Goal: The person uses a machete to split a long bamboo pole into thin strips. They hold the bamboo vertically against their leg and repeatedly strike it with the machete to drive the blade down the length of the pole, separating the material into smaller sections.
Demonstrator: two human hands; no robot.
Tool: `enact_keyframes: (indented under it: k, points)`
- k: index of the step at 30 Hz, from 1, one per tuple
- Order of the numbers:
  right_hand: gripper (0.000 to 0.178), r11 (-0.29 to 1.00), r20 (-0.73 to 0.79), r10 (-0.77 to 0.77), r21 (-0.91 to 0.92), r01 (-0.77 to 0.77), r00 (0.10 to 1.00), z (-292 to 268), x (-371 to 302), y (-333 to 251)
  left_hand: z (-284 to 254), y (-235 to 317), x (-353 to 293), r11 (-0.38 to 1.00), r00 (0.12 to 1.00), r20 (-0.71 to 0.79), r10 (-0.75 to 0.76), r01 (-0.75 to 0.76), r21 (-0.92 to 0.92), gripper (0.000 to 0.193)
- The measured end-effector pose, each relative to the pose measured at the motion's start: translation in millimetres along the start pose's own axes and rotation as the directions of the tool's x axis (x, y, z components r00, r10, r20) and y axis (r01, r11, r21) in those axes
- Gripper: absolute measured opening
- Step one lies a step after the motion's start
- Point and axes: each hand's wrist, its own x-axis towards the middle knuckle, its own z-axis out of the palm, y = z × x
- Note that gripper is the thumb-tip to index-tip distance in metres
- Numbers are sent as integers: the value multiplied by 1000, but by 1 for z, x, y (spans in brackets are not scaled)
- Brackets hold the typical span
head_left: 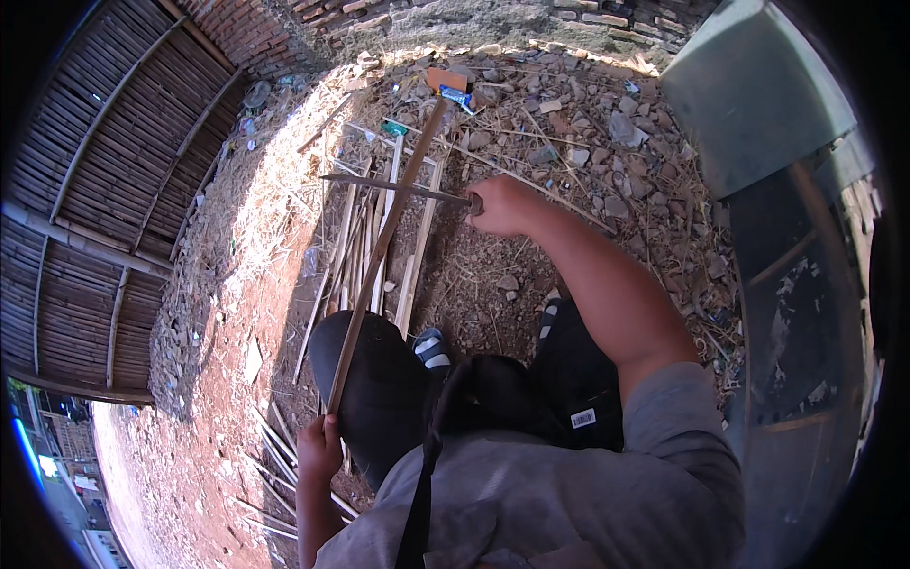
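My left hand [319, 448] is closed round the near end of a long bamboo strip [377, 261]. The strip slants up and away past my left knee, and its far end reaches the rubble ground. In my right hand [500, 205] is the handle of a machete [438, 194], held with the arm stretched forward. Its dark, narrow blade points left and crosses the strip in its far half; whether the edge touches or bites into the wood I cannot tell. Beneath both lie several pale split strips [411, 275] on the soil.
More thin strips [275, 474] lie beside my left forearm. A bamboo-slat wall [104, 142] stands at left, a brick wall [455, 33] at the far side. Large grey-green panels [758, 104] lean at right. Stones, straw and litter, including a blue wrapper [457, 97], cover the ground ahead.
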Motion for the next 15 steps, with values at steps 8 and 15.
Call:
enact_keyframes:
  k: [8,15]
  points:
    - [20,932,237,-222,-233,277,946,-8,-28,-63,-9,10,-1,999,999,5,33,-33,-27,48]
    - [31,986,-38,67,156,-60,997,-6,0,7,-1,3,2,996,995,-35,92,-91,6,47]
